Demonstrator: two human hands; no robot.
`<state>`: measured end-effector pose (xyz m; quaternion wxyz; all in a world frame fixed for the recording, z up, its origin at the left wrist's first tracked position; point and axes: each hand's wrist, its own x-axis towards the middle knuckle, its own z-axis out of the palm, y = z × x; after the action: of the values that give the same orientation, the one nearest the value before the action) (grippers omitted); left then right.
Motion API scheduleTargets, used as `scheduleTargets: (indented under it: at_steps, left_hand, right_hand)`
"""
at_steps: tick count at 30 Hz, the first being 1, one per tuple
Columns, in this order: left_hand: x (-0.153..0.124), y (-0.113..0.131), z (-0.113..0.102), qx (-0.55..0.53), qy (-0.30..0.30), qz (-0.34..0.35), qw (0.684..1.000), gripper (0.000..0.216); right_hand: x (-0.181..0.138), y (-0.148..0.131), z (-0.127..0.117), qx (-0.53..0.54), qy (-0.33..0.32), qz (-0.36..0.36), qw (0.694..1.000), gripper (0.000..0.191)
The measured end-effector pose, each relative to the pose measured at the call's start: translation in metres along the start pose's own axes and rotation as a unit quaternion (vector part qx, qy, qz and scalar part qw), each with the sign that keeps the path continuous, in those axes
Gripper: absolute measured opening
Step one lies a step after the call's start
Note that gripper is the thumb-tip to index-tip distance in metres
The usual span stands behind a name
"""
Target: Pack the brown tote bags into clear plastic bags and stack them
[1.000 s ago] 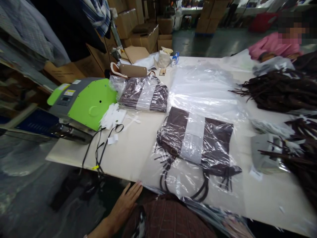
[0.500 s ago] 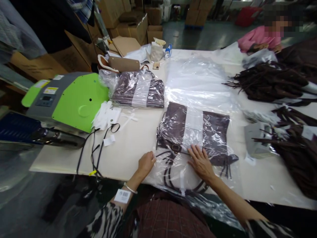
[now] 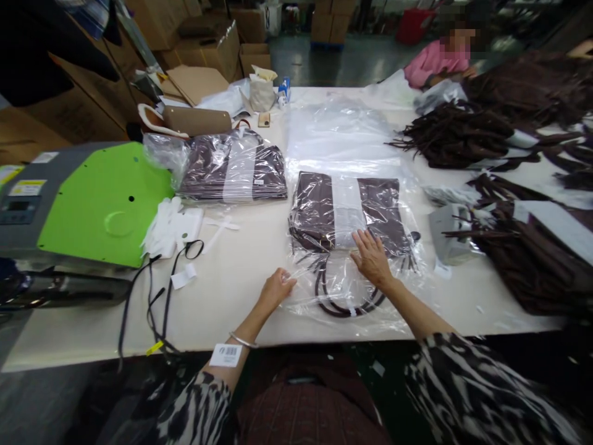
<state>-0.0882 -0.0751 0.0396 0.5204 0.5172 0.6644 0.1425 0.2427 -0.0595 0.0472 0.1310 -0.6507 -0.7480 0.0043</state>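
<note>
A dark brown handbag [image 3: 315, 201] lies flat inside a clear plastic bag [image 3: 296, 290], with a white paper band [image 3: 348, 207] around its middle. Its looped handles [image 3: 324, 296] point toward me. My left hand [image 3: 278, 285] is closed, pinching the left edge of the plastic near the handles. Spread fingers of my right hand [image 3: 372, 259] rest flat on the plastic, over the lower edge of the handbag. A white barcode label [image 3: 225, 355] is stuck on my left forearm.
Stacked wrapped handbags [image 3: 204, 170] lie back left, beside a green and grey machine [image 3: 106, 204]. Clear plastic sheets [image 3: 343, 136] are spread behind the handbag. Unwrapped brown bags [image 3: 523, 259] and a grey dispenser [image 3: 449, 235] stand at right. A person in pink [image 3: 433, 62] is across the table.
The wrapped handbag has shifted away from me on the table, and its handles now lie fully on the tabletop. Both hands stay on the plastic. The camera view has turned right.
</note>
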Motion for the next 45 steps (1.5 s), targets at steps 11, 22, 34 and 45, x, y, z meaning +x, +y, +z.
scheduleTargets:
  at_steps: [11,22,34,45]
  left_hand:
    - [-0.063,-0.049,0.005,-0.185,-0.101,-0.038,0.977,0.052]
    - [-0.104,-0.075,-0.013,-0.009,-0.067,0.005,0.998,0.035]
    - [-0.070,0.005,0.071,0.291,-0.219,0.472,0.803,0.035]
    - [-0.031,-0.003,0.120,0.386,-0.069,0.550,0.737,0.028]
  right_hand:
    - [-0.205,-0.099,-0.007,0.291,-0.108,0.147,0.939,0.036]
    - [-0.174,-0.076,0.029,0.106,-0.053,0.128,0.985,0.035]
    - [-0.156,-0.101,0.025,0.000,-0.028,0.079,0.996,0.034]
    - [-0.135,-0.090,0.011,-0.015,-0.062,0.201,0.978,0.028]
